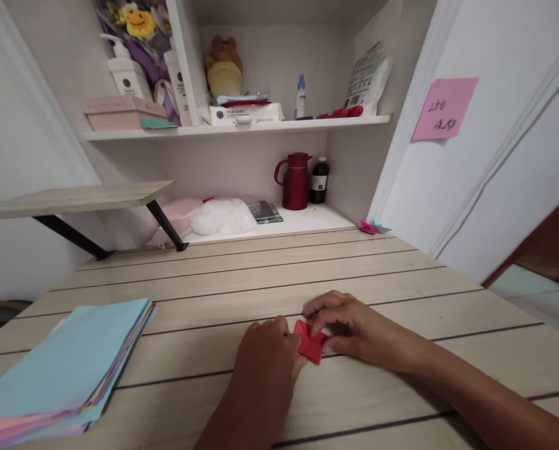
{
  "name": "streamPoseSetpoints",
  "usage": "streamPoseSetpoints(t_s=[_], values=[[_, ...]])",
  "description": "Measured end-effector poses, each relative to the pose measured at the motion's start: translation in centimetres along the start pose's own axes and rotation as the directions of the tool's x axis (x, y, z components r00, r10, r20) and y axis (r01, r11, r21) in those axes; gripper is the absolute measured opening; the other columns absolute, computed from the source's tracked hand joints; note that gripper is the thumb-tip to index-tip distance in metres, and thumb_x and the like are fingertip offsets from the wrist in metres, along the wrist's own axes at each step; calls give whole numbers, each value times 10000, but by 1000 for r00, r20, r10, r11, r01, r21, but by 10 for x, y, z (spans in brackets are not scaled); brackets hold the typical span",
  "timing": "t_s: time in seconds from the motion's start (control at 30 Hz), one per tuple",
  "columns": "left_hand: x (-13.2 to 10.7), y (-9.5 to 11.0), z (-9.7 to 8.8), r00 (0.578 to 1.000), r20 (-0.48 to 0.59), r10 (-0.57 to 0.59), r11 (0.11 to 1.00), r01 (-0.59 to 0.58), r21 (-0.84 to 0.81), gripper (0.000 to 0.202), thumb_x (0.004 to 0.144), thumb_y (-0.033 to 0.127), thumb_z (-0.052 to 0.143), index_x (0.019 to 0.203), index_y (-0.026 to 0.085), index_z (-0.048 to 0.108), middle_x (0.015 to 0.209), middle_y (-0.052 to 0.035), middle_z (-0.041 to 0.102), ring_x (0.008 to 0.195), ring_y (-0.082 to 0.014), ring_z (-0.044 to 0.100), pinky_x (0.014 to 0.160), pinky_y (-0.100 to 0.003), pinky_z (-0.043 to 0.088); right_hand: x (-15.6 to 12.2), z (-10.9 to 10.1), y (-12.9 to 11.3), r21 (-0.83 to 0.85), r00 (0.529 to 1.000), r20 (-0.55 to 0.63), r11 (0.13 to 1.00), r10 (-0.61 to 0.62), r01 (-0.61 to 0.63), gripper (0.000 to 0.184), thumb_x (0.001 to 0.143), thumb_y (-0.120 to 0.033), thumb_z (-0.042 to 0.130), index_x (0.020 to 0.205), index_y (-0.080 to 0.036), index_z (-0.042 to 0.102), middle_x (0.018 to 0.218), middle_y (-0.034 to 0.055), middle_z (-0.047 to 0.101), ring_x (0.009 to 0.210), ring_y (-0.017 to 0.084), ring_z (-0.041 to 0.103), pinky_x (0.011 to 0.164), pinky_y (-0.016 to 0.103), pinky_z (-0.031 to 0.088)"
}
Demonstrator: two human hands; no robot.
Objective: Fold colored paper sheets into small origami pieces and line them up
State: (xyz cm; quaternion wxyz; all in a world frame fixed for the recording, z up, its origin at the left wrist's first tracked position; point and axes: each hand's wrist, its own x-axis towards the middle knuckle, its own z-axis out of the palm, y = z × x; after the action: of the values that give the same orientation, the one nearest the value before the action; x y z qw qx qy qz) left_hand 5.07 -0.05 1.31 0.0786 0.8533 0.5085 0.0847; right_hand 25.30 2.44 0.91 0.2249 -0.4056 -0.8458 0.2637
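Note:
A small red folded piece of paper point(311, 347) lies on the wood-patterned table point(204, 281) between my two hands. My left hand point(272, 350) grips its left edge with the fingers curled. On the other side, my right hand point(345, 322) has its thumb at the right edge and a bent finger pressing on the upper face. Creases show across the paper, and its corners are partly covered by my fingers.
A stack of coloured paper sheets point(73, 356), light blue on top, lies at the left. Small pink and blue folded papers point(370, 227) sit at the far right edge. Behind stand a raised wooden shelf point(82, 195), a white plastic bag point(223, 216) and a dark red jug point(296, 182).

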Motion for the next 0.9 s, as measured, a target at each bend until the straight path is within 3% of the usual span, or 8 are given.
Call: streamPoseSetpoints(t_s=[0.23,0.63,0.77,0.9], values=[[2,-8,0,1000,-11,6,993,-7,-118,178,865,237,553,801,267,717,786,-14,664,727,-190,596,701,-321,350,1,0,2,25,999,-22,999,-27,27,113,843,-221,628,886,-257,726,1050,41,692,1106,215,573,966,366,410],[10,-11,14,985,-136,-101,953,57,-298,224,849,232,526,659,208,643,680,4,653,631,-154,551,674,-297,333,2,9,0,-62,993,-114,997,38,-45,118,834,-170,581,761,-219,661,1114,66,653,1127,241,550,937,386,420],[10,-17,12,991,-119,-53,913,0,-407,298,888,284,491,644,209,644,662,17,619,642,-144,542,641,-276,334,3,12,0,-114,990,-134,991,47,-63,97,825,-180,585,753,-214,642,1139,61,645,1102,239,556,938,399,410],[7,-21,14,994,-98,-41,908,-4,-419,75,802,253,629,779,238,698,725,33,623,689,-140,551,701,-279,350,2,12,1,-143,992,-116,988,44,-60,77,829,-193,581,774,-223,627,1166,49,634,1114,236,543,940,403,401]])
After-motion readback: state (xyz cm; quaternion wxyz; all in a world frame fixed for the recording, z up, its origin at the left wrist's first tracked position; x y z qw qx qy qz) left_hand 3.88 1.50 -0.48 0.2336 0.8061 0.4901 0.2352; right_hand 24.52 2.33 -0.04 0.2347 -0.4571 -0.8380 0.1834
